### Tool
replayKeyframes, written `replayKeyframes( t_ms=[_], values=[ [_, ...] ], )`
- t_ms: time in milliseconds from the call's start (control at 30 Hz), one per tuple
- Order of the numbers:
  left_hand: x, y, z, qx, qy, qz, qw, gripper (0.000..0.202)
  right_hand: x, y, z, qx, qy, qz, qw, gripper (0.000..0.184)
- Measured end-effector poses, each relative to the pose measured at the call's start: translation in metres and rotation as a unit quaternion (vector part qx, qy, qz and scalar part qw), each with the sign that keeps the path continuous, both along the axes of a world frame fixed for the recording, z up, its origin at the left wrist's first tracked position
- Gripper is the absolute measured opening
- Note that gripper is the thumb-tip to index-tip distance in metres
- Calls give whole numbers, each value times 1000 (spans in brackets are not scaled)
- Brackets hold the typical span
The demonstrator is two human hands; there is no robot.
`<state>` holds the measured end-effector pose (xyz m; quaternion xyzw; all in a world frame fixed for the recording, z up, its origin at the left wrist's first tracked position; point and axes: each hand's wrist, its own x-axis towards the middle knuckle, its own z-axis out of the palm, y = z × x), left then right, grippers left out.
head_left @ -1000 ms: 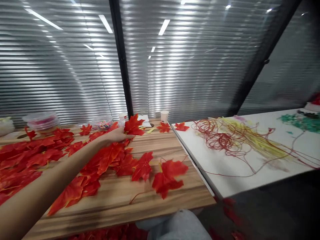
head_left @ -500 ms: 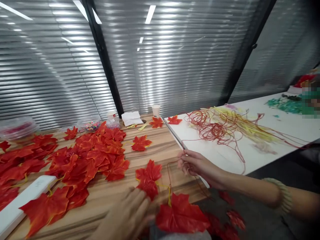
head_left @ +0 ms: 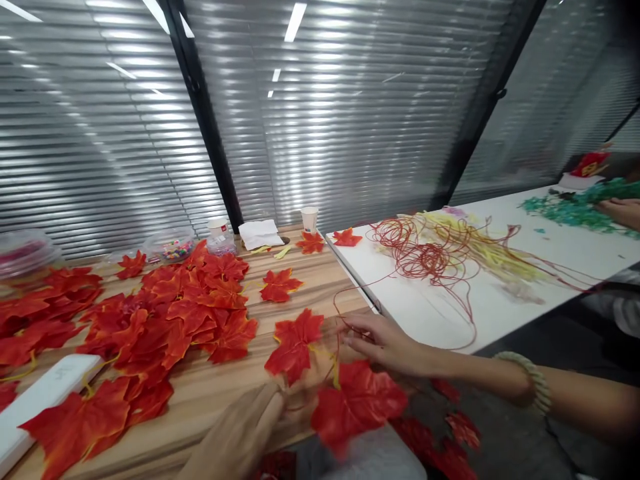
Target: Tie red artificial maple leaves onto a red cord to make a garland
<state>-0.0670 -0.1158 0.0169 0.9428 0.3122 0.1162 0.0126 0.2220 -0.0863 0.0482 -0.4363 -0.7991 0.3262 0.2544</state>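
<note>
My right hand (head_left: 377, 341) pinches a thin red cord (head_left: 336, 303) that loops above its fingertips, at the front corner of the white table. Just below it, a red artificial maple leaf (head_left: 357, 403) with a yellow stem hangs by the wooden table's edge, slightly blurred. Low in the middle, my left hand (head_left: 240, 430) is closed, back up, over the wood; whatever its fingers hold is hidden. Beyond its fingertips another red maple leaf (head_left: 295, 343) lies flat. Between the hands, the stem and cord are too smeared to tell how they join.
A big pile of red leaves (head_left: 175, 313) covers the left, beside a white box-shaped object (head_left: 50, 407). Tubs of beads (head_left: 175, 247) and a paper cup (head_left: 309, 219) stand behind. Tangled red cord (head_left: 425, 260) lies on the white table (head_left: 415, 307). A co-worker's hand (head_left: 623, 210) touches green pieces.
My right hand has moved left and slightly down, toward the hanging leaf, still holding the cord. My left hand has drawn back slightly from the flat leaf, and its fingers have closed. The hanging leaf has swung upward.
</note>
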Motion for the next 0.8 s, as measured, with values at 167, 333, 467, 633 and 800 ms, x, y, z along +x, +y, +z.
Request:
replayKeyframes(
  t_ms=[167, 333, 467, 633, 800],
  values=[
    [-17, 2, 48, -33, -7, 53, 998, 32, -12, -1, -2, 7, -45, 16, 999, 16],
    [-30, 13, 72, -11, -13, 115, 993, 28, -14, -3, -1, 52, -61, -6, 997, 22],
    [-44, 16, 64, -80, 40, 140, 986, 33, -5, -3, 13, 79, -72, -37, 994, 26],
    [-58, 10, 61, -98, 102, 180, 974, 30, 25, -7, 32, 72, -97, -92, 988, 34],
    [-49, 10, 79, -3, 150, 175, 973, 39, 60, -17, 46, 30, -86, -164, 982, 38]
  ],
)
